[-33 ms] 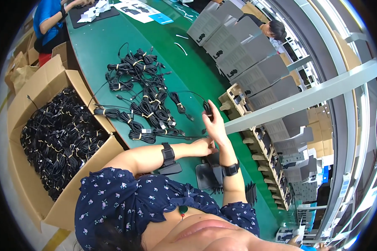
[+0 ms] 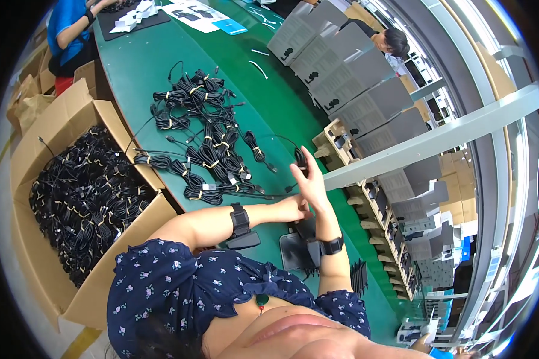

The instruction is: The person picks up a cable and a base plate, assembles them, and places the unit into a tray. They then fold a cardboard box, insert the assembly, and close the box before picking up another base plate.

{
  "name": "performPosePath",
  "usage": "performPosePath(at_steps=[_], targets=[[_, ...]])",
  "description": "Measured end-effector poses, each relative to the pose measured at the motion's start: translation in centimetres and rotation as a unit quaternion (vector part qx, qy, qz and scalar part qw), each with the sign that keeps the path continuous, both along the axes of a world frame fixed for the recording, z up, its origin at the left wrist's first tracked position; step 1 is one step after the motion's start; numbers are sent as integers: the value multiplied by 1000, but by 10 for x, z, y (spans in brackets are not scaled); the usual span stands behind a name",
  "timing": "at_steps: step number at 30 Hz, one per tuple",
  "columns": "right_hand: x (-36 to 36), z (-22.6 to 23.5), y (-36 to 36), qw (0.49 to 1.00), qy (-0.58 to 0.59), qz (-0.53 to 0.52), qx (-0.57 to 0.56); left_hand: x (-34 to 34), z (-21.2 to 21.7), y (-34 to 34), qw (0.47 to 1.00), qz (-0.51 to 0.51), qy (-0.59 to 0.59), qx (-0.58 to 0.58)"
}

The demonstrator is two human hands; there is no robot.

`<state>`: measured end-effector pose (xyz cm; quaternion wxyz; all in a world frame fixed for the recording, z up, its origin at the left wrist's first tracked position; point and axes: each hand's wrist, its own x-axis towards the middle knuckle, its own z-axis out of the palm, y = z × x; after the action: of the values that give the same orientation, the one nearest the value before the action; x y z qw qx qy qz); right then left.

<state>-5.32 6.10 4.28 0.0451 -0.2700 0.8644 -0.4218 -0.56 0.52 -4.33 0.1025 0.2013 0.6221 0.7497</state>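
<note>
The right hand [image 2: 313, 179] is raised over the green worktop [image 2: 132, 66], its grip closed round a small black plug [image 2: 300, 158] on a thin cable. The left hand [image 2: 294, 207] reaches across, tucked under the right wrist; whether its grip holds anything cannot be told. Bundled black cables [image 2: 203, 137] lie heaped on the worktop. An open cardboard box [image 2: 78, 107] on the left is full of more such bundles.

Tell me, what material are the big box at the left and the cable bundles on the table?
The box looks like brown corrugated cardboard: matte, with folded flaps. The cable bundles look like black rubber or plastic sheathing, slightly shiny, tied with pale bands; the band material is unclear.
</note>
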Motion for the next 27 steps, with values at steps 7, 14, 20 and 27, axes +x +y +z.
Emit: performPosePath(at_steps=[7,14,20,27], targets=[[24,9,56,971,-39,-94,-217,11,26,-7,992,-22,-81,94],[46,31,99,970,88,-211,-82,27,39,-9,856,286,420,-96],[77,49,93,970,193,-112,94,15,51,-22,828,427,341,-126],[80,15,82,952,-60,-145,-264,18,39,-4,929,-176,-165,280]])
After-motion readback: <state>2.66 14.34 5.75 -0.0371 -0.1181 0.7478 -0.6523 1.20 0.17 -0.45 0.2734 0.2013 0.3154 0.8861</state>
